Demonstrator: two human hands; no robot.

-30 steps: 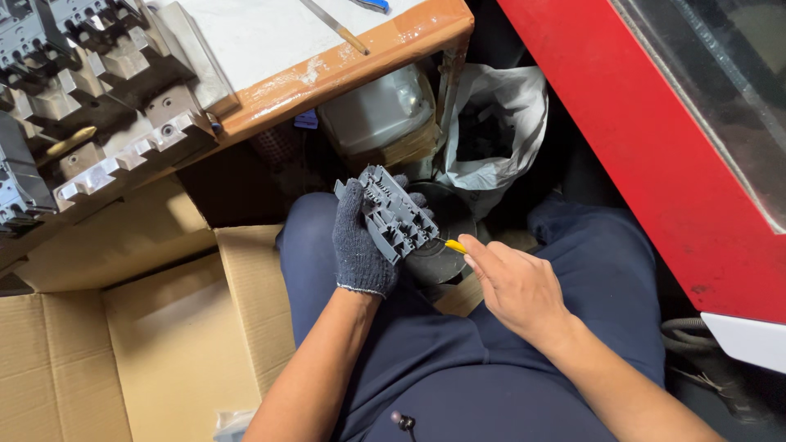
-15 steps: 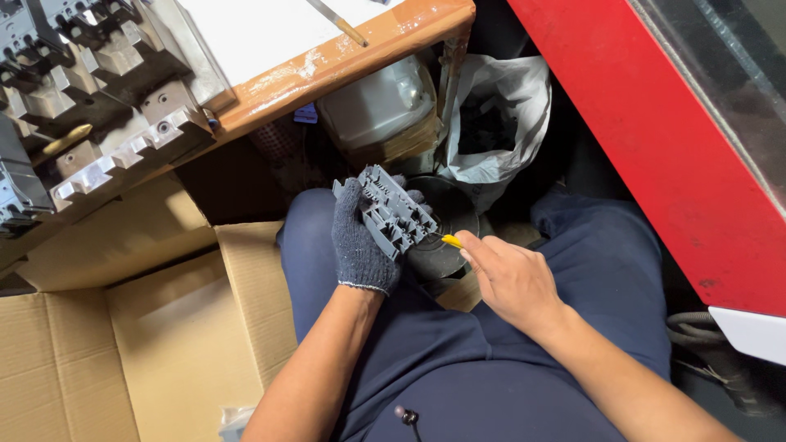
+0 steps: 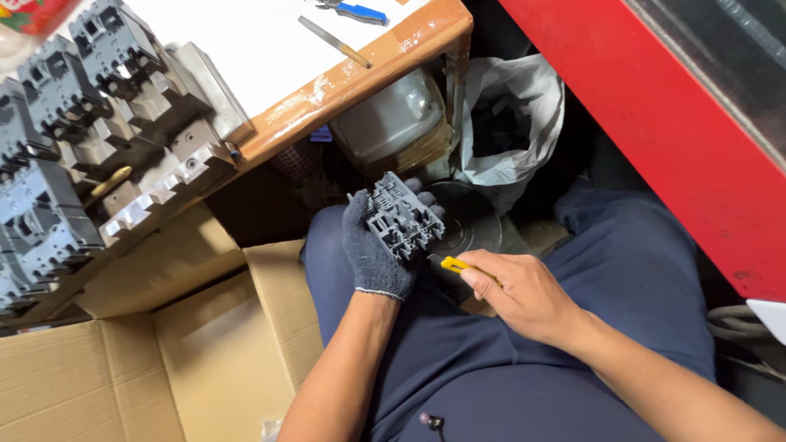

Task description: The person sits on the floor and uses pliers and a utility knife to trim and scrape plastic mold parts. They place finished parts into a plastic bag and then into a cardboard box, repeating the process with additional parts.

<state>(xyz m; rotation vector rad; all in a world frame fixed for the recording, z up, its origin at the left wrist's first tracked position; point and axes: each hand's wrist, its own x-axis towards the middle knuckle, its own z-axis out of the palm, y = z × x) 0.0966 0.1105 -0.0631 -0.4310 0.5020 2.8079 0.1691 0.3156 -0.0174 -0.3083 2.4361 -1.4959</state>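
Note:
My left hand (image 3: 372,252), in a dark knit glove, grips a dark grey moulded plastic part (image 3: 401,216) with many ribs and slots, held above my lap. My bare right hand (image 3: 520,296) holds a small yellow utility knife (image 3: 452,264); its tip sits just below the lower edge of the part. Both hands are over my dark blue trousers (image 3: 524,385). The blade itself is too small to make out.
Several similar grey parts (image 3: 74,155) are stacked on a wooden-edged bench (image 3: 360,69) at upper left, with a file and blue-handled pliers on top. An open cardboard box (image 3: 155,360) lies at lower left. A white bag (image 3: 512,123), a pale container and a red panel (image 3: 655,123) stand ahead.
The view has shifted slightly. Both hands stay close together on the part, with the knife tip still at its lower edge.

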